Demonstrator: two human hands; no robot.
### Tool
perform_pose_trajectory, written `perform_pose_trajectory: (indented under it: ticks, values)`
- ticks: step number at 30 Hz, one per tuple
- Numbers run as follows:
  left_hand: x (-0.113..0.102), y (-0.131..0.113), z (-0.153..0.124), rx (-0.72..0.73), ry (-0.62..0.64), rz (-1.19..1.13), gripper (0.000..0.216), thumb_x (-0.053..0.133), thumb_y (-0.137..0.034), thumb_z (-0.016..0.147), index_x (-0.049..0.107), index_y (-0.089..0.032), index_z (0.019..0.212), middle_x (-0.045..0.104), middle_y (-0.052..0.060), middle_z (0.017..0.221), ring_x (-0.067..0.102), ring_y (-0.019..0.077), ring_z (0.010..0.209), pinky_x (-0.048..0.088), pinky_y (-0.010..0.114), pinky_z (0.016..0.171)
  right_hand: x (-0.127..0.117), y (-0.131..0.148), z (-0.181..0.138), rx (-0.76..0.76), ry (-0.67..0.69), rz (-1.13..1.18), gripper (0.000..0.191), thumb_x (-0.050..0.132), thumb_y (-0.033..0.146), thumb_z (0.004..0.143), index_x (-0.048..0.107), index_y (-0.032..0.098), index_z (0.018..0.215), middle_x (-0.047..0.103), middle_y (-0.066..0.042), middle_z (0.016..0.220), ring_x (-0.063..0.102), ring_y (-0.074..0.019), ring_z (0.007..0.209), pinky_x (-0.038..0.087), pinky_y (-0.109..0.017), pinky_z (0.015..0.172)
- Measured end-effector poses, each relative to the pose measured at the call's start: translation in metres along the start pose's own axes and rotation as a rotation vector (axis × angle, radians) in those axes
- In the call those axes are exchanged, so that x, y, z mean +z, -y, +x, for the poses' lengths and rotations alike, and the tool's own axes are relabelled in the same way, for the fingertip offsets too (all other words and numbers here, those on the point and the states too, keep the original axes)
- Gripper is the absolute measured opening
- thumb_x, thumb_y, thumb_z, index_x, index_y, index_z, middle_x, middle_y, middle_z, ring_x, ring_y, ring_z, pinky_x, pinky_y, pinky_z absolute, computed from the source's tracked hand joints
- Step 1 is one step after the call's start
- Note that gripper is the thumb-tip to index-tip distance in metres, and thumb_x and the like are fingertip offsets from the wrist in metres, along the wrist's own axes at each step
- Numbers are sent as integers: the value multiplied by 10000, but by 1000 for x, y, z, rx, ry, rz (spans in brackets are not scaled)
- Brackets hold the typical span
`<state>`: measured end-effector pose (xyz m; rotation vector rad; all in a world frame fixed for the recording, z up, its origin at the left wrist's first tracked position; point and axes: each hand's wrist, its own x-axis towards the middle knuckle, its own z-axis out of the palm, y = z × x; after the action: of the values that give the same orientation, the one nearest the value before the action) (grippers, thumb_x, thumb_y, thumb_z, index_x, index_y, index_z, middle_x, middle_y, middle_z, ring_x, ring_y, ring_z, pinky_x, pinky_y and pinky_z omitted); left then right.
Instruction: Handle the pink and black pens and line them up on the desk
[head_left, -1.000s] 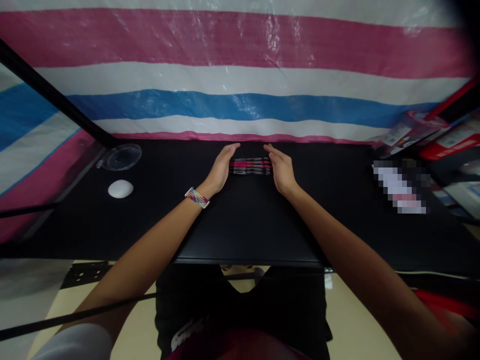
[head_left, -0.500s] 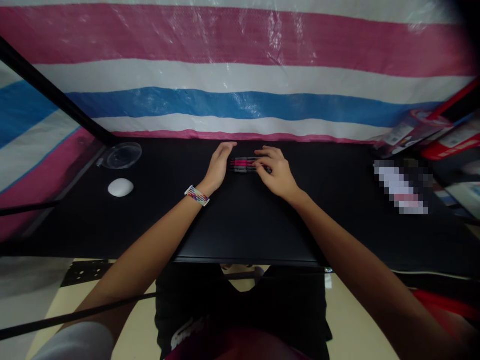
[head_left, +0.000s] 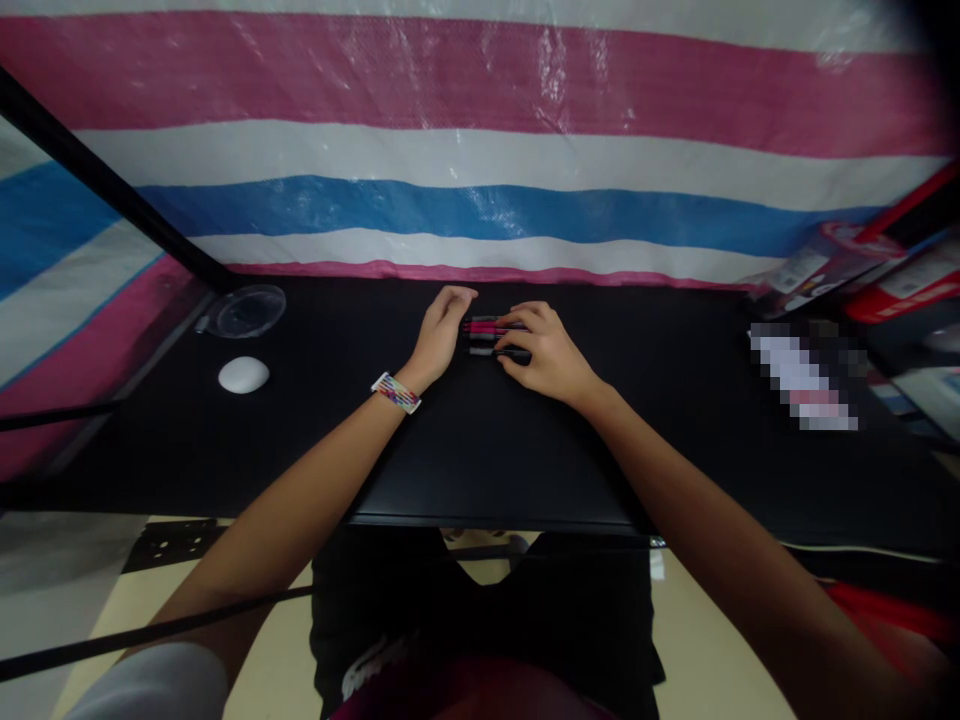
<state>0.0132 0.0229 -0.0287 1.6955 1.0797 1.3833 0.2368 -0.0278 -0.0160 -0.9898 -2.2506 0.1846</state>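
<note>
Several pens (head_left: 484,327) with dark and pink-red parts lie side by side on the black table (head_left: 495,450), between my two hands. My left hand (head_left: 442,330) rests on its edge at their left ends, fingers stretched out together and holding nothing. My right hand (head_left: 541,350) is over their right ends. Its thumb and a finger close on the nearest dark pen (head_left: 482,351), which lies slightly apart from the others. The other right fingers are bent over the remaining pens and hide their right ends.
At the left are a white rounded object (head_left: 244,375) and a clear round lid-like piece (head_left: 247,311). A clear container with a red rim (head_left: 825,265) stands at the back right, near a pixelated item (head_left: 802,375). A striped sheet (head_left: 480,160) hangs behind the table.
My right hand has shifted slightly left and toward me, and the nearest pen has come away from the group. My left hand has hardly moved.
</note>
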Motion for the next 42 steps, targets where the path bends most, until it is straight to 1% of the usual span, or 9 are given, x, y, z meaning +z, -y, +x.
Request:
perform_pose_trajectory:
  ticks: [3, 7, 12, 18, 25, 32, 36, 39, 42]
  values:
    - [-1, -14, -5, 74, 40, 71, 252, 594, -478, 1086, 728, -264, 1080, 776, 71, 1178, 703, 258, 1181, 520, 436, 1144, -1, 4, 1, -19, 8, -5, 143, 692, 195, 936, 803, 273, 984, 773, -89, 1183, 599, -378, 1271, 500, -593, 1084]
    - [-1, -28, -10, 179, 104, 217, 390, 478, -544, 1136, 747, -279, 1038, 786, 69, 1145, 683, 277, 1182, 497, 465, 1139, -4, 8, 3, -17, 46, -6, 166, 630, 193, 971, 772, 277, 962, 759, -74, 999, 614, -341, 1163, 496, -535, 1030]
    - [-2, -36, -13, 238, 200, 326, 475, 407, -570, 1148, 742, -271, 993, 780, 68, 1061, 671, 285, 1080, 472, 478, 1099, -9, 7, 3, -30, 42, -21, 135, 657, 239, 957, 786, 259, 993, 757, -85, 1001, 618, -333, 1097, 500, -503, 964]
    - [-3, -36, -13, 275, 193, 357, 409, 432, -475, 1150, 730, -261, 969, 781, 61, 1044, 671, 274, 1058, 465, 468, 1053, -14, 12, 2, -73, 132, -3, 87, 746, 335, 896, 766, 251, 912, 735, -76, 951, 602, -316, 1017, 494, -492, 969]
    - [-5, -39, -14, 300, 197, 400, 405, 430, -455, 1157, 724, -241, 978, 798, 52, 1036, 679, 254, 1040, 470, 450, 1025, -12, 15, 4, -104, 162, 89, 53, 676, 176, 843, 662, 225, 855, 673, -51, 851, 582, -264, 908, 480, -424, 920]
    - [-3, -36, -15, 364, 273, 408, 174, 647, -385, 1080, 768, -261, 1094, 837, 28, 1083, 715, 248, 1024, 500, 450, 1024, -14, 3, 2, 132, -39, 161, 144, 640, 272, 976, 671, 221, 1107, 697, -52, 1009, 628, -196, 835, 493, -344, 764]
    - [-4, -33, -13, 333, 188, 300, 106, 693, -310, 1050, 780, -251, 1049, 829, 40, 1044, 740, 233, 1002, 557, 407, 949, -15, -7, 3, 258, -147, 276, 200, 742, 399, 972, 728, 240, 1091, 671, -1, 845, 592, -161, 728, 480, -331, 717]
    - [-6, -31, -10, 294, 106, 259, 93, 693, -288, 1044, 767, -239, 1020, 820, 51, 1034, 749, 229, 1000, 575, 411, 966, -16, -15, 6, 432, -266, 540, 210, 784, 439, 932, 743, 233, 916, 616, 22, 689, 548, -137, 614, 461, -315, 623]
    - [-8, -29, -7, 266, 59, 223, 68, 691, -258, 1036, 752, -228, 1025, 815, 59, 1058, 749, 221, 1006, 584, 406, 982, -17, -19, 9, 602, -326, 906, 208, 797, 432, 896, 758, 228, 894, 670, 2, 698, 576, -132, 569, 476, -302, 551]
